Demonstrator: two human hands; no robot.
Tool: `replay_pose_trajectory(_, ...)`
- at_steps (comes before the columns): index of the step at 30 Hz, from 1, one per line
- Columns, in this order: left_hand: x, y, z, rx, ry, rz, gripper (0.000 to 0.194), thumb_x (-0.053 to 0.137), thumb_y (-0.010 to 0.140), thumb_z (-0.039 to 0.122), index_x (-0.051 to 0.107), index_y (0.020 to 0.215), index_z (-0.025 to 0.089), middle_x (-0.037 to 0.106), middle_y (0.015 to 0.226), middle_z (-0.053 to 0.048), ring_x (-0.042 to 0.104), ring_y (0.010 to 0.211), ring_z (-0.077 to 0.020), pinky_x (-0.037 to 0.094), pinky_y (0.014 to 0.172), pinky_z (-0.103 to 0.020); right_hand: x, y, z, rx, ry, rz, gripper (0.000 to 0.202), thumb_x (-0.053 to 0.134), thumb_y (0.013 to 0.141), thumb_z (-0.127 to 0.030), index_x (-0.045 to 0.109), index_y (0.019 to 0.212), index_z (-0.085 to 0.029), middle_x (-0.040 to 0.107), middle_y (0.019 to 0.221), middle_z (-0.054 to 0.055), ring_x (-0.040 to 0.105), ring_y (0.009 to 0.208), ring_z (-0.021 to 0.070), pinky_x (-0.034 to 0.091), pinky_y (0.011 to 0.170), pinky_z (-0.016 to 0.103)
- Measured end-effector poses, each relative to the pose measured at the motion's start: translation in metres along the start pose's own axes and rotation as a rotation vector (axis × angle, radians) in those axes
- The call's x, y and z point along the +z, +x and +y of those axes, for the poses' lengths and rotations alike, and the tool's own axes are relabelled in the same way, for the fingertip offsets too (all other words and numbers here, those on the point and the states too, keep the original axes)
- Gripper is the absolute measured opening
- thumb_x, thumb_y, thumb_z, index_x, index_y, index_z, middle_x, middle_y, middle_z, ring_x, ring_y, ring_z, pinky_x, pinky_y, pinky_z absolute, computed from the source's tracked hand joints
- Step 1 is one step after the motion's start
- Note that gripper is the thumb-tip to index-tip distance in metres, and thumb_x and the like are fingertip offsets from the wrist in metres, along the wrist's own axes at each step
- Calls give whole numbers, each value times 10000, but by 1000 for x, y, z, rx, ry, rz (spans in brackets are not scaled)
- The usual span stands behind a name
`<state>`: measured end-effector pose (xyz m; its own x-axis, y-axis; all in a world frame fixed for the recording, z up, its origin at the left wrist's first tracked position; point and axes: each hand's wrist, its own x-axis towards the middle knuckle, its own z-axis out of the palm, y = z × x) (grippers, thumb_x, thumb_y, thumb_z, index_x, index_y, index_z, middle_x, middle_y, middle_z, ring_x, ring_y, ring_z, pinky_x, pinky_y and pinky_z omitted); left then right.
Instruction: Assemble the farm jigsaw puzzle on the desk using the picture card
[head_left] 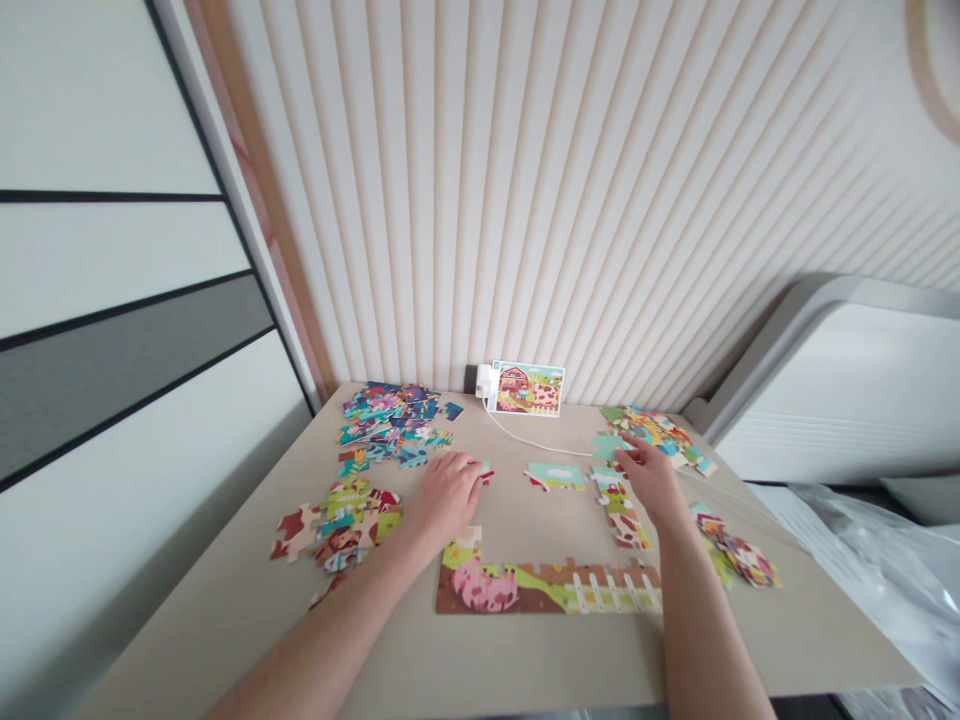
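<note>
In the head view, with clock directions taken from the middle of the half-built puzzle, the left hand was at ten o'clock, its fingers bent and close together, the tips by a small red-edged piece; whether it gripped that piece could not be told. The right hand was at two o'clock, thumb and fingers nearly together at the right edge of a pale blue piece; whether it pinched or only touched it was unclear.

On the worktop, the joined pig-and-fence strip lay at six o'clock, the cow-and-tractor column at three, and a sky section near one, apart from both.

A farm-coloured pile sat at nine o'clock, a dark blue pile at ten to eleven, an orange-green pile at two, and a small heap beyond the right forearm, between three and four. At twelve stood a picture card, beside a white charger with its cable.
</note>
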<state>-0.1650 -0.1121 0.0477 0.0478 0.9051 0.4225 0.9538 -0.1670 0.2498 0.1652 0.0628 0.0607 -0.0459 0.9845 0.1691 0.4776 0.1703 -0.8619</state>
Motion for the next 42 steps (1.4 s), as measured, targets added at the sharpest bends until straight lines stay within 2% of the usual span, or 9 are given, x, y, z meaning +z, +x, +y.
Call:
replay_pose_trajectory(3,2,-2,10,73,-56,6,218,498,992,160,680,1101,210,685,1101,-74,619,1077,-238,483,969,-415,-12,4,14,42,-91,-14,582,627,792,-392,662,1286,-86,680,676,29,582,558,163,422,537,272)
replay_pose_trajectory(10,4,4,42,265,-144,-82,262,464,1015,201,649,1200,205,683,1224,-81,617,1149,-232,466,1055,-425,-12,2,18,120,-57,-236,420,664,764,-252,711,1149,-91,674,623,9,553,533,134,426,550,245)
replay_pose_trajectory(15,23,21,65,397,-88,-147,330,497,1011,270,607,1310,184,620,1394,-106,549,1320,-249,374,1175,-429,-4,5,25,142,-59,-262,361,634,792,-199,716,1131,-104,702,661,23,579,526,128,436,533,228)
replay_pose_trajectory(18,38,30,72,422,-73,-193,369,477,1023,300,584,1353,175,566,1479,-113,512,1376,-252,334,1203,-439,1,6,32,151,-76,-252,363,640,798,-180,715,1149,-120,723,711,34,619,559,134,458,546,222)
replay_pose_trajectory(22,49,34,71,403,-81,-213,396,447,1040,329,553,1403,209,547,1509,-91,488,1407,-253,315,1209,-460,5,7,36,155,-102,-239,377,677,794,-175,713,1165,-119,720,720,39,626,551,131,462,539,218)
replay_pose_trajectory(30,35,26,55,356,-85,-200,383,492,1019,322,585,1368,194,601,1448,-92,547,1342,-247,409,1158,-438,17,1,27,108,-148,-250,378,738,785,-225,725,1150,-131,732,759,49,630,557,130,455,547,228)
replay_pose_trajectory(36,43,20,52,340,-113,-161,406,488,1024,334,569,1395,190,583,1469,-94,521,1376,-250,394,1183,-443,21,-3,17,58,-219,-250,331,737,780,-228,743,1099,-142,728,724,40,610,551,127,438,556,233)
replay_pose_trajectory(42,45,20,51,339,-136,-152,418,480,1026,339,566,1404,184,584,1469,-103,504,1395,-252,379,1196,-447,19,-6,10,25,-267,-280,346,663,862,-275,711,1184,-157,741,769,36,619,582,134,440,567,236)
